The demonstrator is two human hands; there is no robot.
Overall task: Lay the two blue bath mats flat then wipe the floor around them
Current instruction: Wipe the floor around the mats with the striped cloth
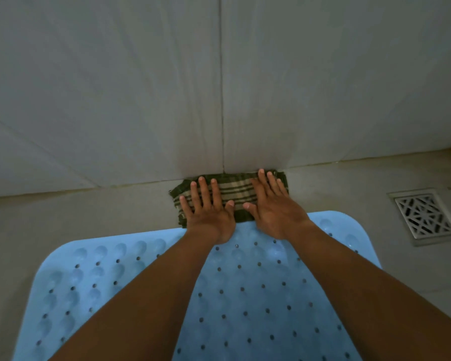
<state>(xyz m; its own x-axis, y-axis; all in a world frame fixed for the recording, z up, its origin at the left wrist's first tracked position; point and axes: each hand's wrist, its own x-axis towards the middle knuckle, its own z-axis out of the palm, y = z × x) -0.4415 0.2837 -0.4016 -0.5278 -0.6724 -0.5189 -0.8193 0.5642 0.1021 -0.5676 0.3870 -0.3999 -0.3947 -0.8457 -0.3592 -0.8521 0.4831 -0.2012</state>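
One light blue bath mat (245, 295) with holes and suction bumps lies flat on the floor below me. A folded dark green and beige striped cloth (235, 190) lies on the floor strip between the mat's far edge and the wall. My left hand (208, 212) presses flat on the cloth's left part with its fingers spread. My right hand (271, 204) lies flat on the cloth's right part, its fingertips reaching the wall base. Neither hand grips the cloth. Both forearms stretch over the mat. A second mat is not in view.
The tiled wall (141, 87) rises right behind the cloth, with a vertical grout line above it. A square metal floor drain (425, 216) sits at the right. Beige floor (76, 217) runs left and right of the mat.
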